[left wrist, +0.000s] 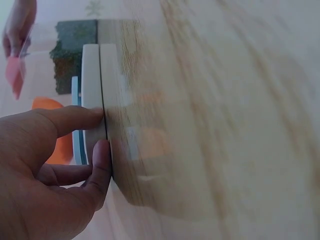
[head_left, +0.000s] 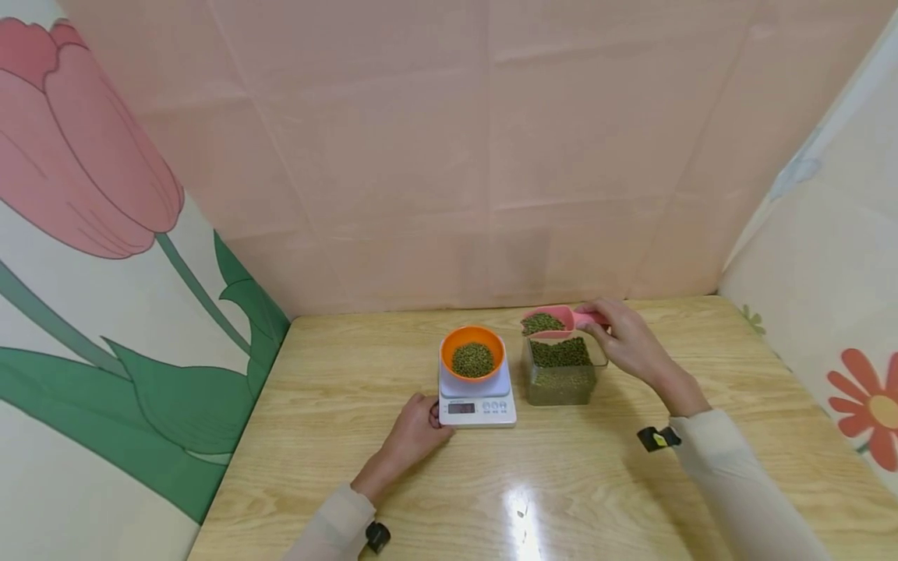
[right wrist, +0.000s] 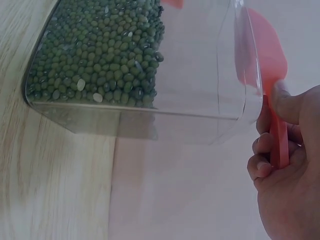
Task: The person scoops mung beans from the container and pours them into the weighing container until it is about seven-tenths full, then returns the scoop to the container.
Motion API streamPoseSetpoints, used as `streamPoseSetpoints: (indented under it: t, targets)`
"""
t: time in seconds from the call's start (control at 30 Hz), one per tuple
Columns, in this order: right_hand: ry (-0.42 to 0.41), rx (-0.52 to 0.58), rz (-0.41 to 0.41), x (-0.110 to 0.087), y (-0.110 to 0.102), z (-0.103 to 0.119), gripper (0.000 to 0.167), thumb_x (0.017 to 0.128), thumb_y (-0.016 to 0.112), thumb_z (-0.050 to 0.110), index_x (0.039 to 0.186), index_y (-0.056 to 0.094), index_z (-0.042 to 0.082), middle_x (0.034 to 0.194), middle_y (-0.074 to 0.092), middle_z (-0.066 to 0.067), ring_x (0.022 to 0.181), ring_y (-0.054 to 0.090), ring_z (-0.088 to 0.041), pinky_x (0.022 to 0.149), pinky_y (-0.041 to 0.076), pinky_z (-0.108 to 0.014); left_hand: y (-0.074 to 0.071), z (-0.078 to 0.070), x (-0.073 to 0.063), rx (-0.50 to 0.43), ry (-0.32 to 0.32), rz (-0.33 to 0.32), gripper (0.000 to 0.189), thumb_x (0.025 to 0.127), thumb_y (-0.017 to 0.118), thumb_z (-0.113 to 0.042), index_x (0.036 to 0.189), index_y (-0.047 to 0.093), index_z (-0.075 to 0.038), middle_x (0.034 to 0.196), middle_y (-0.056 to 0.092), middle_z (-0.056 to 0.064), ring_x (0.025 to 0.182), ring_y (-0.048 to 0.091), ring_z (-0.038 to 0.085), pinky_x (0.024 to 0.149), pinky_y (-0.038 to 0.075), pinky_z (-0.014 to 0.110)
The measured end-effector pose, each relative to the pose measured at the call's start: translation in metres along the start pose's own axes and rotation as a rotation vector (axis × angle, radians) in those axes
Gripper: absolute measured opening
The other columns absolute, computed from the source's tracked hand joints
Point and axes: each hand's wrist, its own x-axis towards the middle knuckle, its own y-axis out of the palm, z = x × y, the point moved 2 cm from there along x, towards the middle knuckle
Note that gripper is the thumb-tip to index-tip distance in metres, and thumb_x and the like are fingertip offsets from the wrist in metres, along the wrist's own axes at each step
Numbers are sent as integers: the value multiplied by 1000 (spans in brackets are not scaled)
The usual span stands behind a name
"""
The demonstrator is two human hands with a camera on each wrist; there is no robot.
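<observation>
My right hand [head_left: 627, 339] grips the handle of a pink scoop [right wrist: 267, 47]. Mung beans [head_left: 542, 322] lie in the scoop, which is over the back edge of a clear plastic box [head_left: 559, 392]. More mung beans [right wrist: 95, 55] fill the lower part of that box. To its left stands a white kitchen scale [head_left: 480, 413], bearing an orange bowl [head_left: 452, 343] with mung beans [head_left: 473, 359] in the bottom. My left hand [left wrist: 55, 165] holds the scale's front left corner, with bent fingers and thumb at its edge. The digits on the scale's display [head_left: 461, 408] are too small to read.
Everything stands on a wood-grain table [head_left: 337, 374]. A pink sheet [head_left: 393, 195] hangs behind its back edge. Walls with a painted tulip [head_left: 91, 148] on the left and a red flower [head_left: 870, 405] on the right flank the table.
</observation>
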Motion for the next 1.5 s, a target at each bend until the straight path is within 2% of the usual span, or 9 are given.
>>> streamPoseSetpoints:
  t: [0.23,0.53,0.67,0.9,1.07,1.33,1.5]
  targets:
    - [-15,19,5,5,3,5,18,105,66,10,120,70,2,110,70,-12,94,66,-22,78,55,-24,1,0,1,13,7,-4,36,86,86,-11,117,72,0,91,55,5,85,45,14,67,40,21]
    - [-39,47,14,9,10,11,15,103,67,6,117,69,1,107,69,-12,87,61,-15,72,54,-23,2,0,1,3,9,-2,34,86,86,-10,116,72,0,92,54,5,85,46,14,67,41,20]
    - [-47,62,25,13,14,14,14,103,68,6,116,70,1,106,70,-11,88,65,-17,74,55,-23,2,0,1,-1,2,-2,33,87,85,-10,116,72,-1,92,54,5,85,46,14,66,40,20]
    - [-65,71,29,18,21,19,14,102,70,8,114,72,1,104,69,-11,84,60,-17,70,51,-23,0,-1,1,3,-8,-2,35,87,85,-11,118,72,-1,92,54,5,85,46,14,66,40,21]
    - [-56,67,44,20,25,22,16,102,69,9,116,72,2,106,69,-10,86,63,-15,73,53,-23,0,-1,1,6,-2,-3,35,87,86,-11,117,72,-1,92,55,5,85,46,14,67,41,21]
    - [-62,37,53,24,28,25,16,102,70,12,114,72,3,102,68,-9,82,57,-17,71,49,-27,1,1,1,4,-2,-6,34,86,86,-10,114,71,-1,91,54,4,84,46,13,66,41,21]
    - [-62,28,60,26,30,26,16,101,71,12,114,72,3,104,70,-10,86,60,-18,73,50,-31,2,2,2,3,-1,-6,31,86,86,-10,112,71,-1,91,54,5,86,46,16,67,40,22]
